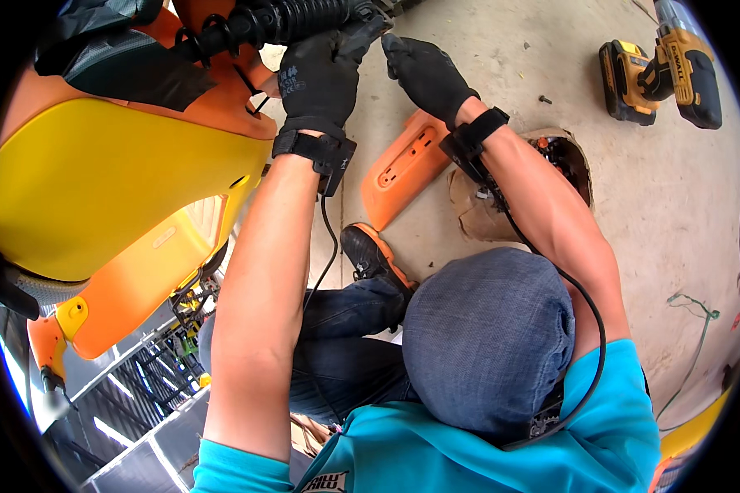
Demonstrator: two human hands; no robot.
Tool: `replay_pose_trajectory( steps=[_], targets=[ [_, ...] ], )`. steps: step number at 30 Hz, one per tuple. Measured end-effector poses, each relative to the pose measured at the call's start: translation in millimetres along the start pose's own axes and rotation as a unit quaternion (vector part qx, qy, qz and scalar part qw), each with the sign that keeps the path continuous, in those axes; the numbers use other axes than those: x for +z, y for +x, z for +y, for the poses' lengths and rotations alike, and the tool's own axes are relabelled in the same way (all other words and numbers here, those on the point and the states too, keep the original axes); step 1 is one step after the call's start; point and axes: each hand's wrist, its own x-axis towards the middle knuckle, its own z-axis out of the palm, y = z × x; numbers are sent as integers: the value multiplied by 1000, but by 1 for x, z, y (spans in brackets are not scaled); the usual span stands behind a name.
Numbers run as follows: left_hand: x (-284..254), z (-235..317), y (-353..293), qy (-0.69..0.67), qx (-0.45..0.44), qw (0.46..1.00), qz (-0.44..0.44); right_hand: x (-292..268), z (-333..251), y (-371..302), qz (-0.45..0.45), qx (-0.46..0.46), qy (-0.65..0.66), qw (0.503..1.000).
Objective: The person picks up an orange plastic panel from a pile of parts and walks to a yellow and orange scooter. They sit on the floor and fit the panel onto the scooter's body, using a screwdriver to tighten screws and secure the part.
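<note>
Both hands wear black work gloves and meet near the top of the view, by the end of a black shock absorber (284, 23) with a coil spring. My left hand (319, 78) is closed at the shock absorber's end, its fingers against a small metal fitting (376, 10). Just right of it, my right hand (429, 76) has its fingertips pinched together close to that fitting. Whatever sits between those fingertips is too small to make out. Yellow body panels (123, 181) and orange ones of a vehicle stand to the left of my left arm.
An orange panel with slots (407, 164) lies on the concrete floor below my hands. Beside my right forearm is a torn cardboard box (477, 209) holding small hardware. A yellow-black cordless drill (686, 70) and a loose bolt (544, 99) are on the right. Green cord (703, 329) trails farther down.
</note>
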Motion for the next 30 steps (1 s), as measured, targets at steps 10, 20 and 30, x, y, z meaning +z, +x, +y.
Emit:
replay_pose_trajectory(
  steps=[10,20,30],
  targets=[
    [-7,-7,9,38,13,999,-37,-13,-14,-1,-70,-49,-78,993],
    [-1,30,-53,-17,53,993,101,-24,19,-30,-105,89,27,990],
    [23,28,-79,-358,-213,900,-128,-37,14,-68,-151,54,-42,986]
  ],
)
